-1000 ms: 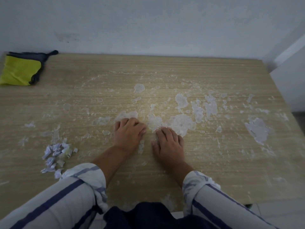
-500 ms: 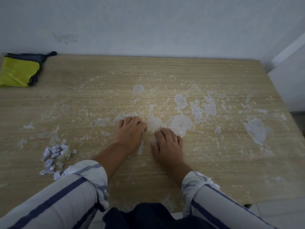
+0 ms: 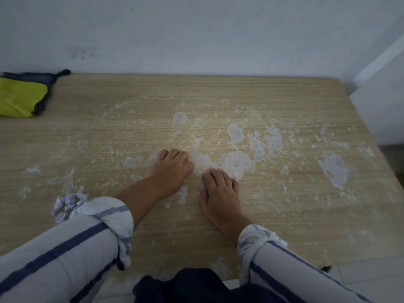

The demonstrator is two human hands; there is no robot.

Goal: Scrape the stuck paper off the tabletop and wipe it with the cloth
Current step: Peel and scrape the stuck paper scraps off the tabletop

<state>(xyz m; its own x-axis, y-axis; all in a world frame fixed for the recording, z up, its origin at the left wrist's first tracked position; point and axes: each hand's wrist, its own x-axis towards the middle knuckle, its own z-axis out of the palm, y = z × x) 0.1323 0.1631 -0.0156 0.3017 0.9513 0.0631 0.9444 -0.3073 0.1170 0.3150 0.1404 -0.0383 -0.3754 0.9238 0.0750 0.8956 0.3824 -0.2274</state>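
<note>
Head view gives me both hands low on the tabletop (image 3: pixel 284 226), close together but apart. My left hand (image 3: pixel 171 169) is curled, knuckles up, fingertips bent down onto the wood beside a patch of stuck paper (image 3: pixel 235 164); I cannot tell whether it pinches anything. My right hand (image 3: pixel 218 191) lies palm down, fingers together, their tips touching the near edge of that same patch. More white patches (image 3: pixel 334 169) spread well to the right of the right hand. Scraps (image 3: pixel 67 203) of torn paper sit just left of my left sleeve (image 3: pixel 105 213). A yellow cloth (image 3: pixel 20 97) lies far off to the left, at the back edge by the wall
</note>
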